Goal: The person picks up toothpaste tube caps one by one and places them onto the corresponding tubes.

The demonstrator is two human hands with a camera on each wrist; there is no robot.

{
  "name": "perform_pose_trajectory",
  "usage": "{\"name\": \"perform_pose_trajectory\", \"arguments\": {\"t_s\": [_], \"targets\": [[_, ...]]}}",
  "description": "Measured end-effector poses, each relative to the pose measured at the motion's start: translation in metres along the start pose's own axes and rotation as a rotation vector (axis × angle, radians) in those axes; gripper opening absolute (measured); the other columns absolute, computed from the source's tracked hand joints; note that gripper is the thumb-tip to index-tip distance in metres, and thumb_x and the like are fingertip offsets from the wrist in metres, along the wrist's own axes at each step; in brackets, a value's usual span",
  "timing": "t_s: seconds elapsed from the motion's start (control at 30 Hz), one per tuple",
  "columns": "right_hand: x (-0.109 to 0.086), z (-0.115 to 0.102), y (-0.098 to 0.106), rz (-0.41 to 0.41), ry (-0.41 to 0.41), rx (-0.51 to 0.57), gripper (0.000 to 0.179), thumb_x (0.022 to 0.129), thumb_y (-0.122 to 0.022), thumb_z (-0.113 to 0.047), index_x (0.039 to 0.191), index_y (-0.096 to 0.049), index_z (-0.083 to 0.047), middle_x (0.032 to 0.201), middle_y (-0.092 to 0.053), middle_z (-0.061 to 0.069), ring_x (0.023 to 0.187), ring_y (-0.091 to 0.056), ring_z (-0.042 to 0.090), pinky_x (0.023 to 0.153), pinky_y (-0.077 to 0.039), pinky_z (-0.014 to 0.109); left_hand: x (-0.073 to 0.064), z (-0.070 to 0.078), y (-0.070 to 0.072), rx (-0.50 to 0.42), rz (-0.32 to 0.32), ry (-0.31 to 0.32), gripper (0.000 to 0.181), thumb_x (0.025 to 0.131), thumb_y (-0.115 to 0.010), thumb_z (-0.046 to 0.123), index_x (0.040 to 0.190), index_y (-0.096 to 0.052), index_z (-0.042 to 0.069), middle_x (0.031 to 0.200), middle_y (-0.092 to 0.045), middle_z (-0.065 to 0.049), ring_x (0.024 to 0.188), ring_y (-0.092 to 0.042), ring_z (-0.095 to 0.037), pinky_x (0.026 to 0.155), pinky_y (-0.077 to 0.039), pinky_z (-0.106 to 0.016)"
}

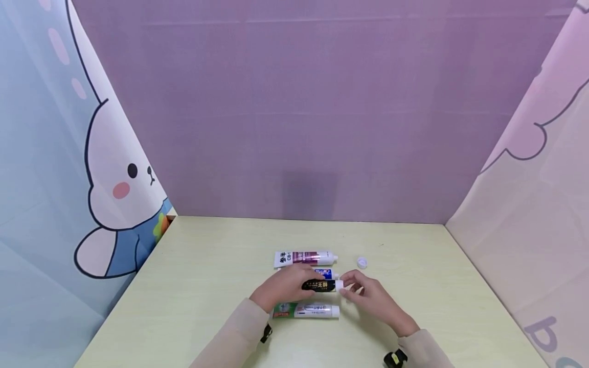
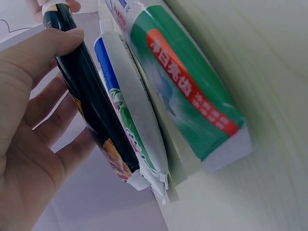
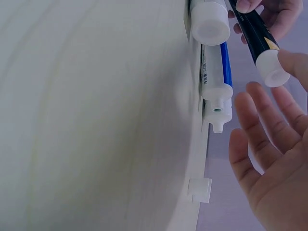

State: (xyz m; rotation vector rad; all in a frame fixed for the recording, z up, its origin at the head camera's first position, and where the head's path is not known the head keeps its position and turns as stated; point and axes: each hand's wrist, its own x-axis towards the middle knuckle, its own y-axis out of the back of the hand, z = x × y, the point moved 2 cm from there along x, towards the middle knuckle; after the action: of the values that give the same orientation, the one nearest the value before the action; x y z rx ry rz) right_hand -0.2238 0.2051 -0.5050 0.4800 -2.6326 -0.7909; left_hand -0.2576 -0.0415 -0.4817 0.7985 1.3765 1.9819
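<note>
My left hand (image 1: 286, 284) grips a black toothpaste tube (image 1: 322, 285), thumb on one side and fingers on the other, raised above the table. The tube's white cap (image 3: 273, 68) points right. At that cap is my right hand (image 1: 371, 297), its thumb and a fingertip on either side of it; the other fingers are spread loosely. Behind the black tube lies a blue and white toothpaste tube (image 1: 327, 274), its nozzle bare and much of it hidden by the left hand. Nearer the front lies a green and white toothpaste tube (image 1: 316, 311) with its white cap on.
A purple and white toothpaste tube (image 1: 307, 258) with a bare nozzle lies farthest back. To its right, loose white caps (image 3: 199, 189) sit close together on the pale wooden table (image 1: 207, 286). Cloth walls (image 1: 322, 102) enclose the table's back and sides.
</note>
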Motion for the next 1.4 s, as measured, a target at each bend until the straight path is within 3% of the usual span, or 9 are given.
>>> {"name": "perform_pose_trajectory", "arguments": {"t_s": [0.27, 0.47, 0.9, 1.2, 1.4], "targets": [[0.0009, -0.001, 0.0007, -0.005, 0.031, 0.051, 0.035, 0.091, -0.076, -0.018, 0.122, -0.061, -0.012, 0.112, -0.068, 0.002, 0.088, -0.066, 0.018, 0.073, -0.056, 0.032, 0.0003, -0.0004, 0.0007, -0.015, -0.002, 0.003, 0.041, 0.093, -0.072, 0.024, 0.133, -0.067, 0.019, 0.127, -0.066, 0.005, 0.119, -0.058, -0.012, 0.104, -0.046, -0.028], [0.0016, 0.0013, -0.0005, 0.013, 0.037, 0.017, 0.029, 0.091, -0.076, -0.016, 0.116, -0.062, -0.018, 0.107, -0.068, -0.002, 0.086, -0.067, 0.015, 0.072, -0.057, 0.032, 0.0007, 0.0001, 0.001, -0.009, -0.005, -0.003, 0.041, 0.093, -0.073, 0.024, 0.133, -0.067, 0.018, 0.127, -0.066, 0.005, 0.118, -0.059, -0.012, 0.103, -0.046, -0.028], [0.0002, 0.0006, 0.0, 0.026, 0.084, -0.055, 0.021, 0.095, -0.07, -0.022, 0.114, -0.064, -0.014, 0.097, -0.07, -0.005, 0.083, -0.064, 0.012, 0.068, -0.055, 0.028, 0.0001, 0.0002, 0.0009, -0.03, 0.007, 0.011, 0.04, 0.093, -0.072, 0.023, 0.132, -0.067, 0.019, 0.127, -0.066, 0.005, 0.119, -0.058, -0.012, 0.103, -0.046, -0.029], [0.0007, -0.0023, -0.0007, 0.039, 0.003, -0.052, 0.032, 0.092, -0.074, -0.023, 0.12, -0.064, -0.011, 0.103, -0.069, -0.002, 0.088, -0.064, 0.015, 0.073, -0.056, 0.029, 0.0, -0.0008, 0.0003, -0.028, 0.014, -0.002, 0.039, 0.093, -0.072, 0.024, 0.132, -0.067, 0.018, 0.126, -0.066, 0.005, 0.117, -0.059, -0.012, 0.102, -0.047, -0.028], [0.002, -0.0021, -0.0009, 0.042, 0.019, -0.066, 0.027, 0.09, -0.076, -0.016, 0.115, -0.066, -0.017, 0.104, -0.068, -0.005, 0.086, -0.065, 0.014, 0.073, -0.056, 0.03, -0.0005, -0.0011, 0.0002, -0.026, 0.003, 0.001, 0.04, 0.094, -0.072, 0.023, 0.132, -0.067, 0.017, 0.127, -0.066, 0.006, 0.119, -0.058, -0.012, 0.103, -0.046, -0.028]]}}
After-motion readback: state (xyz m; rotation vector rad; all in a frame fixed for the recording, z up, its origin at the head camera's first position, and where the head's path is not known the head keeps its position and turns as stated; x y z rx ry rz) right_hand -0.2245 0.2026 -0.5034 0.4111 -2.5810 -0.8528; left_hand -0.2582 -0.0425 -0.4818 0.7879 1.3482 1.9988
